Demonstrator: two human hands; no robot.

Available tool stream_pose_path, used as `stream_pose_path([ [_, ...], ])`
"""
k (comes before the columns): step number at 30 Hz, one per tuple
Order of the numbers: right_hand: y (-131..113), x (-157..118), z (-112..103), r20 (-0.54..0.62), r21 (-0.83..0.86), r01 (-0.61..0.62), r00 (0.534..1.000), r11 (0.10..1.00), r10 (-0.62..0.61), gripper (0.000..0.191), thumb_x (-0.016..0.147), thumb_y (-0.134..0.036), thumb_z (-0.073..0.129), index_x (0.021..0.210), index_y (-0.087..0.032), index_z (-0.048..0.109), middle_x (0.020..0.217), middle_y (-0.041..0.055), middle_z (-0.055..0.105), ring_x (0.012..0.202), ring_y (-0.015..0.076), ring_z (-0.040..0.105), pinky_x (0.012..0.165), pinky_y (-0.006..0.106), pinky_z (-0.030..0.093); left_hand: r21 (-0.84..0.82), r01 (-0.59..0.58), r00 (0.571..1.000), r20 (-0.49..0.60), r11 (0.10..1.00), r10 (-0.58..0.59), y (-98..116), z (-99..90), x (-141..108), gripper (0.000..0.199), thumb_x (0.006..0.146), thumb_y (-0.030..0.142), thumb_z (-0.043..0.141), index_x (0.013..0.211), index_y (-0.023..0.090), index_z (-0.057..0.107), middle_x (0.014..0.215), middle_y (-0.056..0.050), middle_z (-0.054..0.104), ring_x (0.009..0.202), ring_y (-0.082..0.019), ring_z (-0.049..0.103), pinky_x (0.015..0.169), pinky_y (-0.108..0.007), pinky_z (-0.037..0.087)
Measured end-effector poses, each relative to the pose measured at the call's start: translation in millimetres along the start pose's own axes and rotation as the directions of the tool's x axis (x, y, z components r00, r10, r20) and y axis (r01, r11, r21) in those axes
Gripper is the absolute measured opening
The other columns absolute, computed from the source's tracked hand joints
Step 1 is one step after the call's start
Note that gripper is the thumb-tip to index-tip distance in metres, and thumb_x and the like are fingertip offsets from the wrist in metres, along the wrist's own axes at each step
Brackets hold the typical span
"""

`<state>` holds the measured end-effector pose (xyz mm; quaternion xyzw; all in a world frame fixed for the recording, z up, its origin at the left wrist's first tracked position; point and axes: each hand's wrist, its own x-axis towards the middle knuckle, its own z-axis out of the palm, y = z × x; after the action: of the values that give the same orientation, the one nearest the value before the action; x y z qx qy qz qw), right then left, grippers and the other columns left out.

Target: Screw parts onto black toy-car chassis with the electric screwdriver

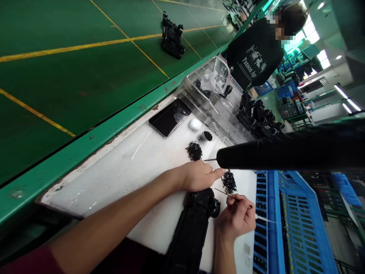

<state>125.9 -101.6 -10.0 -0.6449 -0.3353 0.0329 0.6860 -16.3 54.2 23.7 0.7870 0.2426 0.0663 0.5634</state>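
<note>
My left hand is over the white work surface, its fingers bent and pointing right, between two piles of black screws; what its fingers hold, if anything, is hidden. Just below it lies a black plastic car-like chassis with a wheel at its upper right. My right hand pinches a thin dark rod whose tip points to the upper left, above the chassis wheel. One screw pile is above my left hand, another to its right. A black cylindrical tool with a thin bit reaches in from the right.
A phone, a white round case and a small cup of screws sit near clear plastic trays. Blue crates stand at right. Beyond the green rim, a belt carries another chassis. A person is at the upper right.
</note>
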Motion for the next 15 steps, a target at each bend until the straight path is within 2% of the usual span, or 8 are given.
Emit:
stream_pose_path([
  [3, 3.5, -5.1, 0.7, 0.023, -0.011, 0.010, 1.000, 1.000, -0.010, 0.026, 0.101, -0.036, 0.062, 0.082, -0.017, 0.061, 0.076, 0.0011, 0.057, 0.064, 0.0139, 0.051, 0.056, 0.028, 0.035, -0.011, 0.079, 0.997, 0.015, 0.997, -0.079, 4.4, -1.7, -3.8, 0.081, 0.103, 0.070, 0.017, 0.096, 0.013, 0.073, 0.095, -0.015, 0.075, 0.096, -0.029, 0.068, 0.085, -0.035, 0.048],
  [5, 4.6, -5.1, 1.3, 0.042, -0.015, 0.014, 0.999, 1.000, -0.013, 0.027, 0.100, -0.036, 0.062, 0.081, -0.017, 0.060, 0.074, 0.0003, 0.056, 0.063, 0.0137, 0.050, 0.056, 0.028, 0.035, -0.021, 0.124, 0.992, 0.028, 0.992, -0.123, 6.8, -2.7, -6.0, 0.087, 0.101, 0.075, 0.012, 0.095, 0.014, 0.073, 0.093, -0.016, 0.074, 0.092, -0.029, 0.069, 0.082, -0.036, 0.048],
  [11, 8.5, -5.5, -0.9, 0.089, -0.052, -0.004, 0.996, 0.999, 0.008, 0.028, 0.100, -0.039, 0.062, 0.084, -0.017, 0.063, 0.074, 0.0008, 0.058, 0.061, 0.0129, 0.050, 0.054, 0.027, 0.033, -0.030, 0.173, 0.984, 0.037, 0.984, -0.172, 7.9, -2.9, -7.6, 0.088, 0.098, 0.080, 0.012, 0.095, 0.017, 0.074, 0.096, -0.015, 0.074, 0.091, -0.030, 0.068, 0.082, -0.038, 0.049],
  [15, 11.9, -6.4, -0.4, 0.099, -0.076, -0.008, 0.995, 0.997, 0.016, 0.030, 0.100, -0.040, 0.062, 0.083, -0.016, 0.064, 0.072, 0.0006, 0.058, 0.060, 0.0123, 0.050, 0.054, 0.026, 0.033, -0.044, 0.173, 0.985, 0.033, 0.984, -0.171, 9.9, -4.8, -8.9, 0.087, 0.099, 0.079, 0.014, 0.092, 0.016, 0.073, 0.090, -0.014, 0.073, 0.087, -0.029, 0.068, 0.080, -0.037, 0.048],
])
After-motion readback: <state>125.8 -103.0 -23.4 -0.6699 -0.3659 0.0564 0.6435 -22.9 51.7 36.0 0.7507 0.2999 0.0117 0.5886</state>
